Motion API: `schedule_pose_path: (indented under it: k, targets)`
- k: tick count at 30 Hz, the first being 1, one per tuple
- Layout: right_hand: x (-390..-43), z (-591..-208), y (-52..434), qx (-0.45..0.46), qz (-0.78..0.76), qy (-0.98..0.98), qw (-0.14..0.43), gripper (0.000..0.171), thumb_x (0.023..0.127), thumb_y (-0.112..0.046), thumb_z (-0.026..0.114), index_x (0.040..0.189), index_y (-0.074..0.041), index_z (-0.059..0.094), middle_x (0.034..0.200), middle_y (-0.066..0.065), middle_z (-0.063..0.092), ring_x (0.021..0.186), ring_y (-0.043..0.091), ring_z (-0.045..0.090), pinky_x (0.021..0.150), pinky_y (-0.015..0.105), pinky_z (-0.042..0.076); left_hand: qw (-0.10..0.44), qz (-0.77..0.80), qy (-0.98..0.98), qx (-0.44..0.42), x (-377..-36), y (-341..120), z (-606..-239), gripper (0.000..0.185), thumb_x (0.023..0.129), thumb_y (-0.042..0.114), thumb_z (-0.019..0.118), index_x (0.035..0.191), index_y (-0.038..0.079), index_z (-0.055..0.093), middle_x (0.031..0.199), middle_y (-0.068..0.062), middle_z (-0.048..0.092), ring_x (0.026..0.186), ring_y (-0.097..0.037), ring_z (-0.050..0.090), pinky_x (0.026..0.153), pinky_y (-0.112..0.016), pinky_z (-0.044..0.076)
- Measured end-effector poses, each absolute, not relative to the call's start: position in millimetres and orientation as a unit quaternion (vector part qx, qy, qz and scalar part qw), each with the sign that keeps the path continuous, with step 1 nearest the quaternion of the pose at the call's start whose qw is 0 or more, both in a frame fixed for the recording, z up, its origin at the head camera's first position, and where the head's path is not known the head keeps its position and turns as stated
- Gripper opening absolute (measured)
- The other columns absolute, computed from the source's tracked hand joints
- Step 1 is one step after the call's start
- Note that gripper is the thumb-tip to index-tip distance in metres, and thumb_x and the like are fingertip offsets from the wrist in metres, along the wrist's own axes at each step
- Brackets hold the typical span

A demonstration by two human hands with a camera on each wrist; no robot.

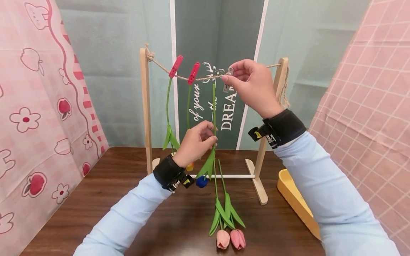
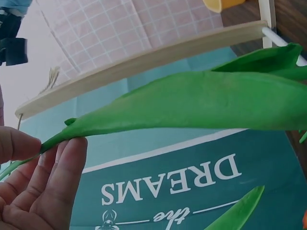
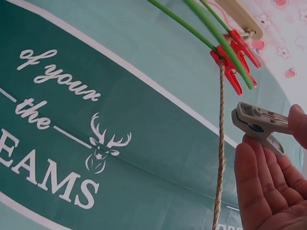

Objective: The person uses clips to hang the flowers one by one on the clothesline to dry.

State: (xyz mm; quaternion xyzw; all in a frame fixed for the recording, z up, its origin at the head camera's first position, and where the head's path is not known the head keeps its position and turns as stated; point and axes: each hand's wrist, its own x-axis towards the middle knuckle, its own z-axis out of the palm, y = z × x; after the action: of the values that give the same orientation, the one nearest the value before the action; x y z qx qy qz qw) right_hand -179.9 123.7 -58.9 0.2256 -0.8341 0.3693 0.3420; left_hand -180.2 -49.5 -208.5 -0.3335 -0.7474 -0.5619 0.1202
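My left hand (image 1: 196, 143) pinches the green stem (image 1: 214, 103) of a blue artificial tulip (image 1: 201, 182) that hangs head down. The stem's cut end reaches up close to the twine (image 1: 205, 78); its leaf (image 2: 192, 103) fills much of the left wrist view. A grey clothespin (image 3: 261, 122) is held between thumb and fingers of my right hand (image 1: 254, 85), beside the twine and right of the stem. Two red clothespins (image 1: 175, 67) grip the twine further left, each with a stem hanging below. Behind my left hand shows part of an orange-yellow bloom (image 1: 190, 166).
The twine is tied between two wooden posts (image 1: 146, 110) of a stand with a white crossbar (image 1: 235, 176). Two pink tulips (image 1: 222, 239) lie on the brown table (image 1: 153, 227). A yellow container (image 1: 296, 199) stands at the right, partly behind my right forearm. Patterned curtains hang around.
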Motion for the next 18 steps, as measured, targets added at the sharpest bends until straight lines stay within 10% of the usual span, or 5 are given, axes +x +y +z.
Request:
schedule_pose_path:
  k: [18]
  targets:
    - [-192.3, -29.6, 105.9, 0.240, 0.462, -0.806, 0.283, 0.023, 0.085, -0.020, 0.077, 0.098, -0.005, 0.066, 0.087, 0.005, 0.069, 0.080, 0.017, 0.066, 0.069, 0.023, 0.055, 0.152, -0.554, -0.754, -0.317, -200.4, -49.4, -199.5, 0.015, 0.093, 0.000, 0.060, 0.107, 0.003, 0.056, 0.088, -0.014, 0.066, 0.070, -0.020, 0.065, 0.066, -0.029, 0.056]
